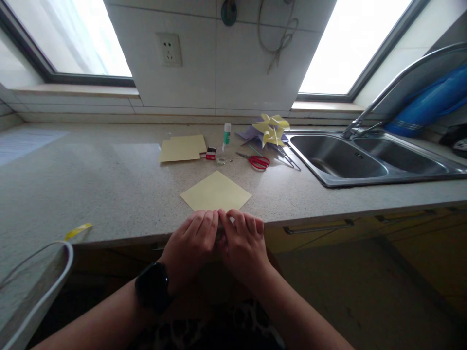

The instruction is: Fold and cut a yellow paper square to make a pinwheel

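Observation:
A pale yellow sheet of paper (217, 192) lies flat on the counter, turned like a diamond, with its near corner hidden behind my hands. My left hand (199, 233), below a black watch (153, 288), is closed with its fingers curled at that near part of the sheet. Right beside it, my right hand (244, 238) is also closed, its thumb and index finger pressed together against the left fingertips at the paper. What lies under the fingers is hidden.
Behind the sheet are stacked yellow papers (182, 148), a small red box (210, 153), a glue stick (226, 133), red-handled scissors (257, 161) and yellow and purple pinwheels (272, 130). A steel sink (328, 181) is at right; a yellow strip (78, 231) lies left.

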`<state>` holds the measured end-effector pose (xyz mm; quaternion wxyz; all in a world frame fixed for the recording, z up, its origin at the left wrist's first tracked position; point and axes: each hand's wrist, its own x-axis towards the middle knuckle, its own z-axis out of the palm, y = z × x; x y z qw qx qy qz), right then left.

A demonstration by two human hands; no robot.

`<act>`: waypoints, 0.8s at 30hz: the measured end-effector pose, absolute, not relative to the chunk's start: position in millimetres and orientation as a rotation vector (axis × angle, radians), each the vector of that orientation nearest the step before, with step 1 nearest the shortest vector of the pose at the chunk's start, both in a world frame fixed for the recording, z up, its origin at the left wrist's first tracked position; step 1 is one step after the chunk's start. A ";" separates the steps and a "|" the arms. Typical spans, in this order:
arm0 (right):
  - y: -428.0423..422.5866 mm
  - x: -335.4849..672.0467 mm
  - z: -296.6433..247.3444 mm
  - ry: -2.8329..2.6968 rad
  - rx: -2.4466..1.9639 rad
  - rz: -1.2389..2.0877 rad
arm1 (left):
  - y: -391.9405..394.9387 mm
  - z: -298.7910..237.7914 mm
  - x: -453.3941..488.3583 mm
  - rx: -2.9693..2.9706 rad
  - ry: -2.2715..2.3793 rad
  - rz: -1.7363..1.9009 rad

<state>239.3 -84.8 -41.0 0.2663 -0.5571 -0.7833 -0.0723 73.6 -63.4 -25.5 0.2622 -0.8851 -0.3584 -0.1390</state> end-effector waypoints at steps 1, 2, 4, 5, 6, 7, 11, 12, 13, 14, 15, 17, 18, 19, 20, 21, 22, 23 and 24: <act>-84.9 239.2 -40.9 -2.115 -1.504 -0.192 | -64.2 -25.6 74.3 -2.395 -0.983 -0.386; -84.8 239.1 -40.7 -2.115 -1.502 -0.190 | -64.8 -25.8 75.3 -2.396 -0.999 -0.397; -84.6 239.3 -40.0 -2.120 -1.500 -0.189 | -65.5 -27.2 77.6 -2.401 -1.041 -0.422; -84.4 239.4 -39.6 -2.125 -1.501 -0.191 | -65.7 -28.6 78.7 -2.406 -1.067 -0.437; -84.1 239.5 -39.2 -2.132 -1.507 -0.193 | -66.0 -30.4 79.9 -2.411 -1.093 -0.452; -83.7 239.6 -38.9 -2.138 -1.517 -0.198 | -66.5 -32.7 81.0 -2.417 -1.122 -0.470; -82.2 240.4 -37.9 -2.160 -1.543 -0.235 | -70.5 -42.0 85.2 -2.410 -1.244 -0.552; -82.0 240.8 -37.6 -2.168 -1.542 -0.240 | -71.7 -43.1 86.1 -2.403 -1.271 -0.573; -81.9 241.4 -37.1 -2.173 -1.541 -0.242 | -72.7 -43.3 86.8 -2.401 -1.293 -0.596; -81.7 242.0 -36.5 -2.180 -1.541 -0.239 | -73.3 -42.5 87.3 -2.407 -1.314 -0.615; -81.5 242.7 -35.6 -2.186 -1.542 -0.233 | -73.5 -40.8 87.3 -2.426 -1.330 -0.629; -80.7 244.0 -33.3 -2.199 -1.539 -0.208 | -72.6 -35.4 86.4 -2.493 -1.349 -0.640; -80.1 244.5 -31.9 -2.207 -1.535 -0.189 | -71.5 -32.3 85.6 -2.530 -1.349 -0.639; -79.4 245.0 -30.6 -2.213 -1.531 -0.169 | -70.4 -29.5 84.7 -2.559 -1.350 -0.635; -78.8 245.3 -29.5 -2.217 -1.530 -0.149 | -69.3 -27.1 83.9 -2.578 -1.349 -0.637; -78.3 245.6 -28.6 -2.216 -1.528 -0.133 | -68.6 -25.4 83.2 -2.586 -1.349 -0.644; -78.2 245.8 -28.2 -2.212 -1.528 -0.121 | -68.4 -24.4 82.7 -2.587 -1.356 -0.650; -78.4 246.1 -28.4 -2.203 -1.525 -0.116 | -68.9 -24.0 82.5 -2.586 -1.365 -0.657; -79.0 246.6 -29.1 -2.189 -1.517 -0.119 | -70.2 -24.1 82.6 -2.587 -1.376 -0.666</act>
